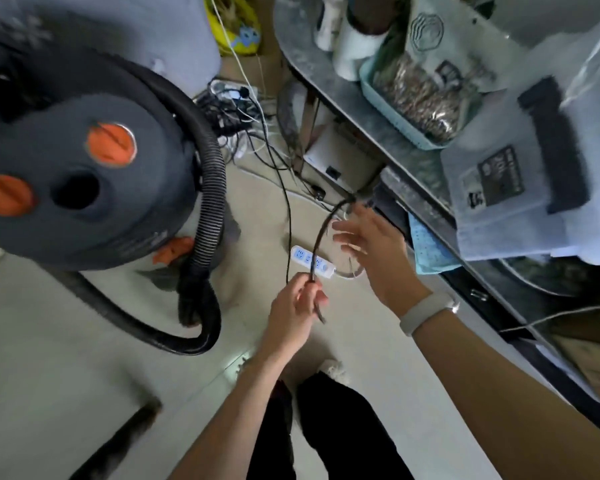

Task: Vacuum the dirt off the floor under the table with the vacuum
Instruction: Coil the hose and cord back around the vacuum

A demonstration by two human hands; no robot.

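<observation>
The vacuum (pixel 73 174), a round dark-grey drum with orange caps and a ribbed black hose (pixel 210 188) looped around it, stood on the pale floor (pixel 49 323) left of the cluttered metal counter (pixel 378 133), close enough for its lead to reach power. A white power strip (pixel 312 263) lay on the floor between them. The left hand (pixel 297 306) pinched the thin black cord (pixel 321 233), probably the vacuum's, holding it up for plugging in. The right hand (pixel 368 244) hovered beside it, fingers spread, gripping nothing.
</observation>
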